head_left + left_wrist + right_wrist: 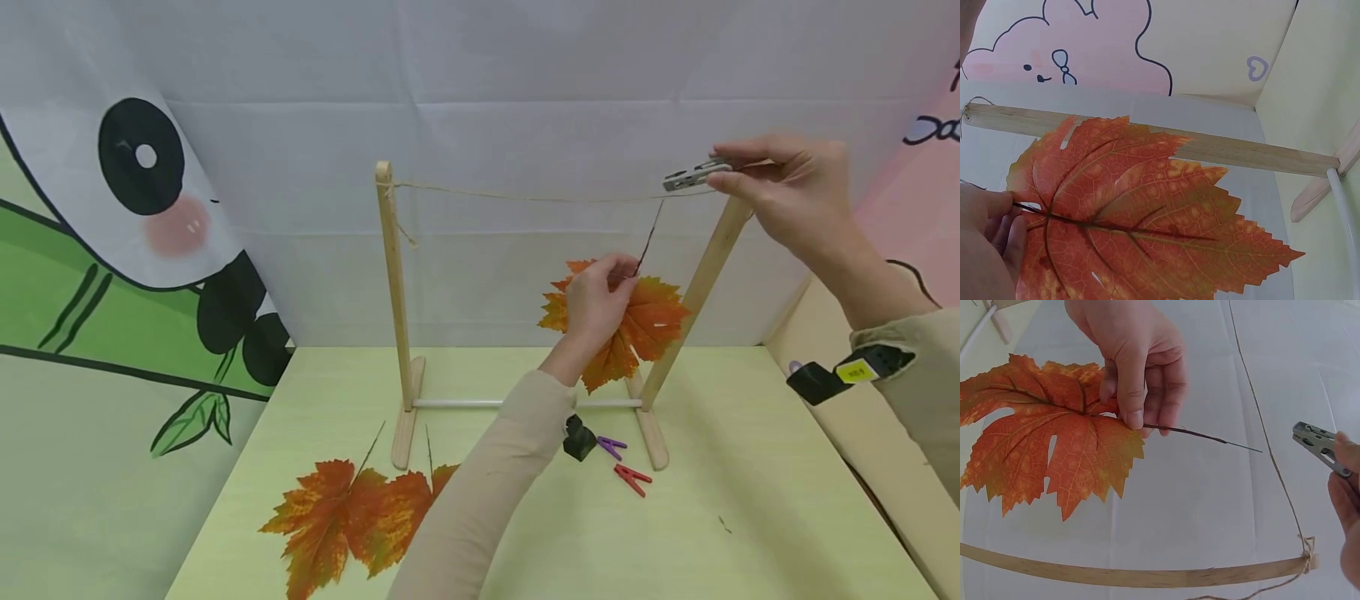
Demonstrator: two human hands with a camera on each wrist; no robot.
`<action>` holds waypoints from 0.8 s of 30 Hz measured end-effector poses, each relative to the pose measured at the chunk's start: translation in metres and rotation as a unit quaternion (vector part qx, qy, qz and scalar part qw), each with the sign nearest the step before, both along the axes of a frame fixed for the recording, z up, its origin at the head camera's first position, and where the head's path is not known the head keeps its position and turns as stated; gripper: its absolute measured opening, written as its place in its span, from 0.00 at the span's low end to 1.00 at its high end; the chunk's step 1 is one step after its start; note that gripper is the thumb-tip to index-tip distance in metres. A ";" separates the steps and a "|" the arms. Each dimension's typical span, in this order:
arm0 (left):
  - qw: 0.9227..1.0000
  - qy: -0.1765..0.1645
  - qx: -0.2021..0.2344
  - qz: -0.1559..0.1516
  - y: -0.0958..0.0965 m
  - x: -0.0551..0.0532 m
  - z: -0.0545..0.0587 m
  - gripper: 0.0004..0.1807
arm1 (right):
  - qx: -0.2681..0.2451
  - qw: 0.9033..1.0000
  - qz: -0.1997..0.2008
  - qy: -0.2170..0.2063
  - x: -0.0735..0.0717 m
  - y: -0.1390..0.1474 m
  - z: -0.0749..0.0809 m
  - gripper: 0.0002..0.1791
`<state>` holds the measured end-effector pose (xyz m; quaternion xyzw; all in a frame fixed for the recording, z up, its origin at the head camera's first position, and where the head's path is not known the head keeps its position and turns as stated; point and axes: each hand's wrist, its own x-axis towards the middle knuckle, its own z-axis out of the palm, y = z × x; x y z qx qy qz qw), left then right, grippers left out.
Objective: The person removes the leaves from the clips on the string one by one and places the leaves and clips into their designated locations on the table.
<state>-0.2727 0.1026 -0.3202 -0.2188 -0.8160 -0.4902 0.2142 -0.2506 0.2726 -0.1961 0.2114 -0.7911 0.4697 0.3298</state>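
My left hand (597, 302) pinches an orange maple leaf (651, 321) by its dark stem, close to the blade. The stem points up, its thin tip near the string (517, 198) that runs between two wooden posts. In the right wrist view that stem (1200, 435) ends just short of the string (1259, 406). My right hand (798, 187) pinches a grey metal clothespin (693, 176) between thumb and fingers, right by the string near the right post (701, 287). In the left wrist view the leaf (1129, 212) hides part of the wooden post behind it.
More orange leaves (322, 521) lie at the table's front left, partly behind my left sleeve. A purple clothespin (611, 447) and a red clothespin (633, 480) lie near the stand's right foot (652, 433). The left post (395, 283) holds the string's other end.
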 end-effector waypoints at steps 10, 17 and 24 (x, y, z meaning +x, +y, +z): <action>1.000 -0.006 0.010 0.002 -0.015 0.000 -0.008 0.07 | -0.024 0.997 0.073 0.025 0.006 -0.019 -0.014 0.27; 1.000 -0.006 -0.007 0.008 -0.028 -0.001 -0.015 0.08 | -0.010 0.997 0.078 0.024 0.009 -0.024 -0.023 0.23; 1.000 -0.011 -0.003 0.012 -0.040 -0.002 -0.022 0.09 | 0.027 0.998 0.044 0.024 0.016 -0.025 -0.032 0.24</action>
